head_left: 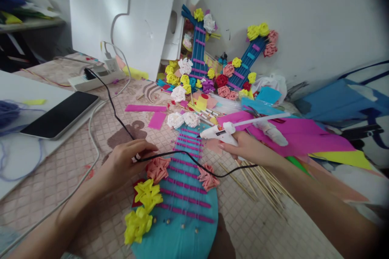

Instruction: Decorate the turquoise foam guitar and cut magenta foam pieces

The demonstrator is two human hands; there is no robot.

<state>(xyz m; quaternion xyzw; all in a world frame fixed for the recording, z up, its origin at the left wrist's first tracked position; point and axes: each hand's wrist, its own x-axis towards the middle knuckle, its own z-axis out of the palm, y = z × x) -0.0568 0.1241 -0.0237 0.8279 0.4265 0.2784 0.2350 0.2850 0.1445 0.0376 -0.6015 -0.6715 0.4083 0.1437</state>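
Note:
In my right hand (243, 147) is a white hot glue gun (217, 132). A long clear glue stick (263, 119) sticks out of its back, and its nozzle points left over the neck of a turquoise craft guitar (179, 234). My left hand (130, 162) has its fingers curled round the gun's black cord (185, 153), left of the guitar. The cord crosses above the guitar's magenta strips. Pink paper flowers (158, 168) sit on both sides of the body, yellow paper flowers (138, 224) on its lower left, and white paper flowers (175, 120) at the neck's top.
Two blue craft guitars (199, 54) with paper flowers lean at the wall. A power strip (91, 80) and a phone (60, 114) lie left, where a white cable (92, 129) runs along the table. Wooden sticks (267, 186) and magenta paper (306, 135) lie right.

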